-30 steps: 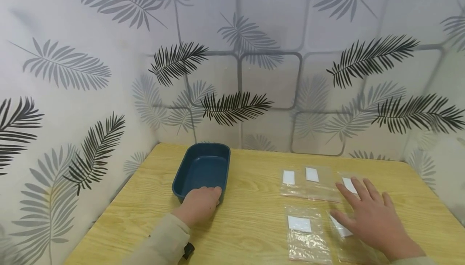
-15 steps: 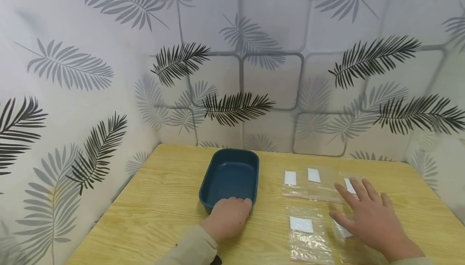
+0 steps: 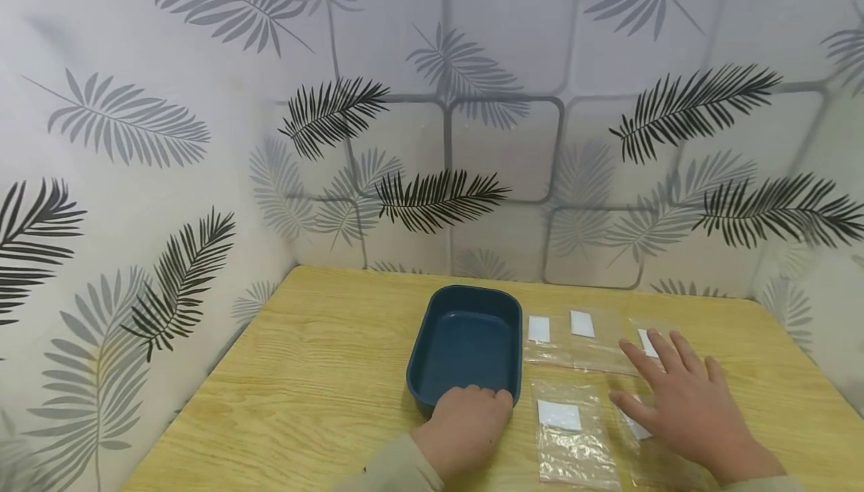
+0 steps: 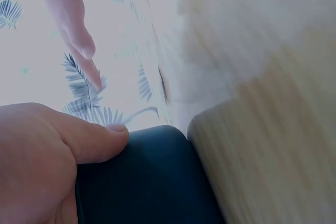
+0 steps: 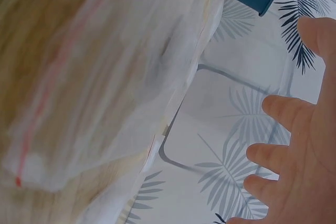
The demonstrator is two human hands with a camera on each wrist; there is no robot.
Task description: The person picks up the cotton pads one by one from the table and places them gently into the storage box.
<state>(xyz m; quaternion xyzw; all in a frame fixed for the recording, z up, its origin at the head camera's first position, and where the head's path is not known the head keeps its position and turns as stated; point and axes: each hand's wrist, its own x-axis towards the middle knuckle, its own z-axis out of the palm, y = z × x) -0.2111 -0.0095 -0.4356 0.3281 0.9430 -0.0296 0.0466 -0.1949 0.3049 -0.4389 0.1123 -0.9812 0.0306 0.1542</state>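
Note:
A deep dark blue rectangular tray (image 3: 466, 346) stands on the table with nothing in it. At its near end my left hand (image 3: 467, 428) grips the rim; in the left wrist view the thumb (image 4: 102, 142) lies along the outer wall, and the other fingers are mostly hidden. My right hand (image 3: 695, 406) is held with fingers spread over the clear zip bags on the right. One such zip bag (image 3: 574, 458), with a white label, lies flat between the two hands. Another zip bag (image 3: 664, 466) is partly covered by the right hand.
Behind these, more clear bags with white labels lie in a back row, among them a left bag (image 3: 550, 353) close to the tray's right side and a middle bag (image 3: 604, 353). The wooden table (image 3: 310, 372) meets a leaf-patterned wall (image 3: 499, 237) at the back.
My left hand has slid the blue tray to the right and a little nearer, up beside the bags. The right hand has stayed almost still over its bags.

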